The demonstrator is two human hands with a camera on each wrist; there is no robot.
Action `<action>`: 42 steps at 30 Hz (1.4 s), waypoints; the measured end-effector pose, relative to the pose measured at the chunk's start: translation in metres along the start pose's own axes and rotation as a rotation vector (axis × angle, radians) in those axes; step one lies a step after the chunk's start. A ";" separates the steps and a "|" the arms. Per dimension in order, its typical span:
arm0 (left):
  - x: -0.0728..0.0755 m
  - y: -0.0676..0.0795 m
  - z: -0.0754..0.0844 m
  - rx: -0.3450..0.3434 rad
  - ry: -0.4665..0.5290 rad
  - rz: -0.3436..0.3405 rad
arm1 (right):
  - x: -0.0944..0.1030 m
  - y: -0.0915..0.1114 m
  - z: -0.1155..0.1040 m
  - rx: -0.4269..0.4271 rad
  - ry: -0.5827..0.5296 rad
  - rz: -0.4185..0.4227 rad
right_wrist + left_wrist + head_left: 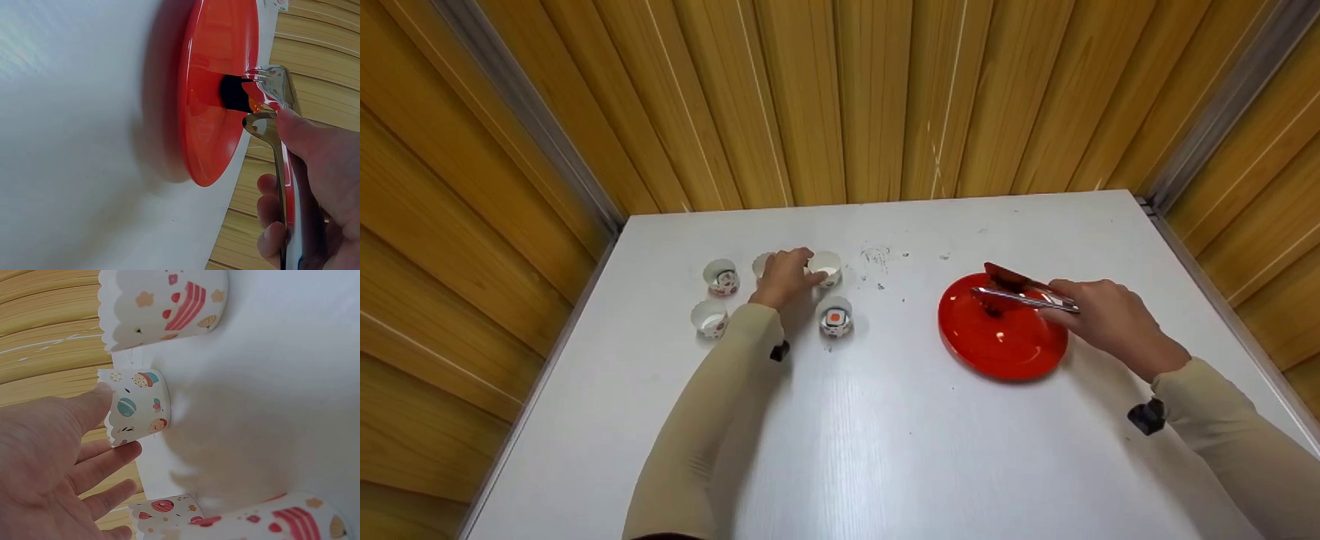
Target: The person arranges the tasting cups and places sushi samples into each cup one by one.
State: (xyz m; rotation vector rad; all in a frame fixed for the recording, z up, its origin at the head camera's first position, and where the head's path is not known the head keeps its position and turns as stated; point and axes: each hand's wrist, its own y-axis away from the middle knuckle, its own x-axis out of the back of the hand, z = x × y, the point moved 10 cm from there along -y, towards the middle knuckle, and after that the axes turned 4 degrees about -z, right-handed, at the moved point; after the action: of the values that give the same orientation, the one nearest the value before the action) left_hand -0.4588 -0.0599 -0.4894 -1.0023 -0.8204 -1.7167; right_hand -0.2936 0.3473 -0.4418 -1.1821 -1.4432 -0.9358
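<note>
In the head view my left hand is at a white paper baking cup at the back of the table. The left wrist view shows thumb and index finger pinching this cup, printed with macarons and cupcakes; the other fingers spread away. My right hand grips metal tongs over a red plate. One tong end is fork-shaped, the other spoon-like. Between or beside those ends stands a dark-wrapped sushi roll with orange on top; exact contact is unclear.
A nearer paper cup holds a white roll with an orange centre. Further left stand a cup with a dark-edged white piece and another cup. One more cup is partly hidden behind my left hand. Wood-patterned walls enclose the table.
</note>
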 end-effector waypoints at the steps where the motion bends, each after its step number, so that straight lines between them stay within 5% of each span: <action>1: 0.000 0.000 0.000 -0.003 -0.003 0.004 | 0.000 0.000 0.000 0.002 0.004 0.003; 42: 0.000 0.002 0.000 -0.035 -0.029 0.020 | 0.008 0.002 0.001 0.048 0.024 0.054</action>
State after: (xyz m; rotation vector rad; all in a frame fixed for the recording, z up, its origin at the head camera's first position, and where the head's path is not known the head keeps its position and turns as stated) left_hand -0.4568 -0.0602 -0.4892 -1.0575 -0.7984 -1.7087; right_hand -0.2919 0.3501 -0.4347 -1.1649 -1.4005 -0.8710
